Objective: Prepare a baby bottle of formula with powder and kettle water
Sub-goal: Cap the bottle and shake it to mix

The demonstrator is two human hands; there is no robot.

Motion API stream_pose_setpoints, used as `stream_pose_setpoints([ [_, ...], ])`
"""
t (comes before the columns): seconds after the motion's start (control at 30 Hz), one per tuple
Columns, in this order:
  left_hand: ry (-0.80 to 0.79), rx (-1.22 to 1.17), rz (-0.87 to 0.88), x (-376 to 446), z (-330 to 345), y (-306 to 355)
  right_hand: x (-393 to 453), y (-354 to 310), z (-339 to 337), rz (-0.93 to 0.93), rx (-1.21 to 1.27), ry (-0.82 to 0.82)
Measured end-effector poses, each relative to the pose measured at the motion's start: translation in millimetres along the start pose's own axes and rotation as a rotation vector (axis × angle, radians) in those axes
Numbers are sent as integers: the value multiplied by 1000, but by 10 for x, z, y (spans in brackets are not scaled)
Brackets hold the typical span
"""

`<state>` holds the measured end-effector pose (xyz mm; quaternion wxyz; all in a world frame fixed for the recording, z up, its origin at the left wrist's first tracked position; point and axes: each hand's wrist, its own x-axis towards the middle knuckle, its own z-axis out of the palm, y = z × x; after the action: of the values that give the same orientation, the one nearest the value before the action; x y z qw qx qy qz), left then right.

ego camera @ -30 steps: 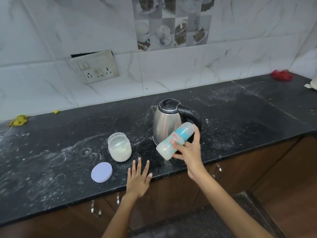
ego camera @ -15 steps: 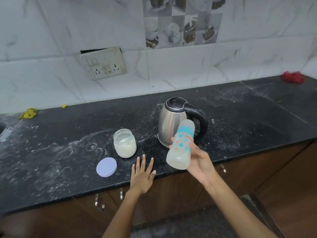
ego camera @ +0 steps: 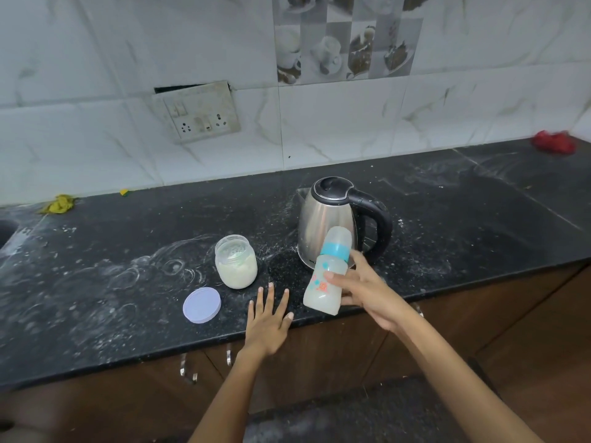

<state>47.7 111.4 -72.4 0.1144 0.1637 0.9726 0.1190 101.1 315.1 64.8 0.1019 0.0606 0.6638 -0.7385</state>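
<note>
Your right hand (ego camera: 364, 292) grips the capped bottle (ego camera: 327, 273), milky inside, just above the counter edge at 5 o'clock from the kettle (ego camera: 329, 222). Your left hand (ego camera: 267, 318) rests flat, fingers spread. You're apparently mixing; next, check for lumps, hard to see here.

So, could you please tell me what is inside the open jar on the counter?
The jar holds pale cream powder, filling roughly its lower half; residue clouds the glass above. Its lid lies off, on the counter. Whether a scoop is buried in the powder cannot be seen.
</note>
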Motion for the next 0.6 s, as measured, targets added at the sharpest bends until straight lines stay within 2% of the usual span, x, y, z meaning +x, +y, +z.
stream_pose_setpoints([
  [0.07, -7, 4, 2, -11, -13, 11, 12, -37, -9, -115, -33, 11],
  [0.17, -16, 5, -2, -20, -37, 23, 28, -13, 92, -194, 185, 124],
  [0.33, -45, 58, -12, -26, -52, 7, -98, 157, 260, -125, 2, -70],
  [0.43, -32, 18, -3, -12, -38, 9, -32, 73, 181, -178, 238, 153],
  [0.5, -36, -3, -5, -15, -46, 14, -12, 44, 156, -173, 328, 224],
  [0.6, -44, 52, -4, 2, -23, -16, -116, 156, 234, -95, 123, 57],
])
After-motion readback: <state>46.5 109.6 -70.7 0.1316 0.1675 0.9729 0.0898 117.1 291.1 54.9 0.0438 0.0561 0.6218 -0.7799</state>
